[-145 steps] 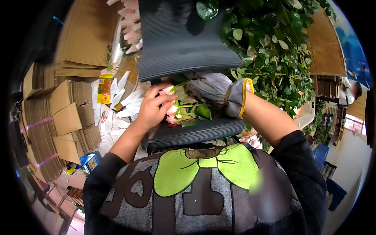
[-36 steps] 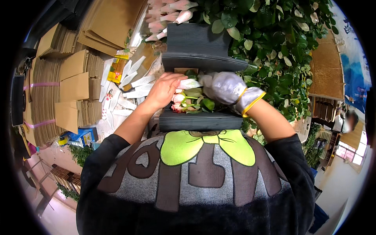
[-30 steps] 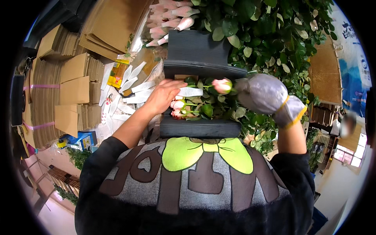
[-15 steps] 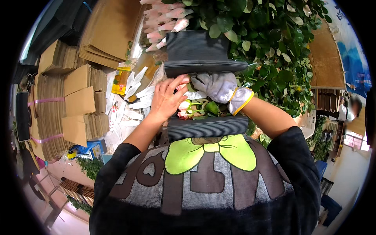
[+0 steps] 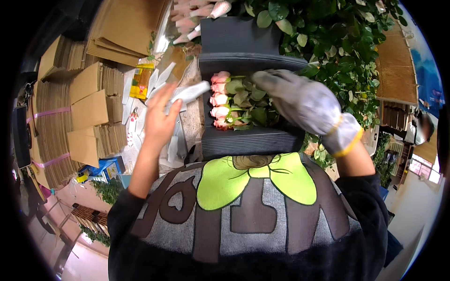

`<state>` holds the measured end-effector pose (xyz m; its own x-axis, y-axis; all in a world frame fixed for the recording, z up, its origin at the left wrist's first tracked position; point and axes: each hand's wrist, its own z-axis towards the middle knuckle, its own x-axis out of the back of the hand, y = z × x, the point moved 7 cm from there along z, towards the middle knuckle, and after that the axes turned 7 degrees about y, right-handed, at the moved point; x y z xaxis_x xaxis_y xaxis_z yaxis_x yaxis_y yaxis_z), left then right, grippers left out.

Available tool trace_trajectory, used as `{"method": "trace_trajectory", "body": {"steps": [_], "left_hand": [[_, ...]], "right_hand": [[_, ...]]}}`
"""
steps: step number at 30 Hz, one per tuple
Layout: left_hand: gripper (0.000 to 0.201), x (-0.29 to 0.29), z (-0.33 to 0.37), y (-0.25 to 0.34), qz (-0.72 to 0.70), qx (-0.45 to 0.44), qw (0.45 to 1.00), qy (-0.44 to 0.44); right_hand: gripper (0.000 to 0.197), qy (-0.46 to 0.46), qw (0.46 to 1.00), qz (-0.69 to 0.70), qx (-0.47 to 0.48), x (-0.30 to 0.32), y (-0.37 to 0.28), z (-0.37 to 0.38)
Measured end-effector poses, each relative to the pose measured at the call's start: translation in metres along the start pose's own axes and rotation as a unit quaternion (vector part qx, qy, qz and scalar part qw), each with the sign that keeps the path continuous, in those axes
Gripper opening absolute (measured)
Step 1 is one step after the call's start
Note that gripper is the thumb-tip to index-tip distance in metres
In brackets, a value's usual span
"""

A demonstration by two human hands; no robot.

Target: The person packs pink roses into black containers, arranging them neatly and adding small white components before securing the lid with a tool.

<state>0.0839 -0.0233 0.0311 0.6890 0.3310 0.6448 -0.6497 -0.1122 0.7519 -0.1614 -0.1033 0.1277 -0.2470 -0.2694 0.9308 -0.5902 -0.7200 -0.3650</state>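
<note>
The head view, a wide fisheye worn left of its twin, looks down from close above the shirt point(image 5: 253, 220), upright, with the left hand point(image 5: 161, 114), roses point(image 5: 219, 99) and right hand point(image 5: 304, 100) across its upper middle and straight edges bending toward its dark rim.

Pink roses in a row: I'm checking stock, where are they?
Near the head view's centre, the pink roses lie between the left hand and the gloved right hand.

From here I've got ribbed, dull black corrugated sheets point(image 5: 253, 143), velvety pink rose heads point(image 5: 219, 99), glossy green leaves point(image 5: 323, 47), grey cloth on the right glove point(image 5: 309, 103), matt brown cardboard point(image 5: 49, 117); the blurred white mesh sleeve point(image 5: 194, 92) seems to be foam.
</note>
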Motion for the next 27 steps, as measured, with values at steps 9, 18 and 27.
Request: {"method": "trace_trajectory", "body": {"steps": [9, 18, 27], "left_hand": [[0.042, -0.064, -0.011, 0.005, -0.142, -0.016, 0.973, -0.184], [0.050, -0.093, -0.009, -0.002, -0.105, -0.076, 0.984, -0.122], [0.051, -0.100, -0.021, -0.008, -0.119, -0.061, 0.985, -0.106]], "right_hand": [[0.040, -0.057, 0.993, 0.017, 0.099, -0.067, 0.002, 0.003], [0.023, -0.259, 0.961, -0.091, 0.040, -0.134, 0.032, 0.041], [0.021, -0.180, 0.978, 0.108, 0.012, -0.130, 0.025, 0.047]]}}
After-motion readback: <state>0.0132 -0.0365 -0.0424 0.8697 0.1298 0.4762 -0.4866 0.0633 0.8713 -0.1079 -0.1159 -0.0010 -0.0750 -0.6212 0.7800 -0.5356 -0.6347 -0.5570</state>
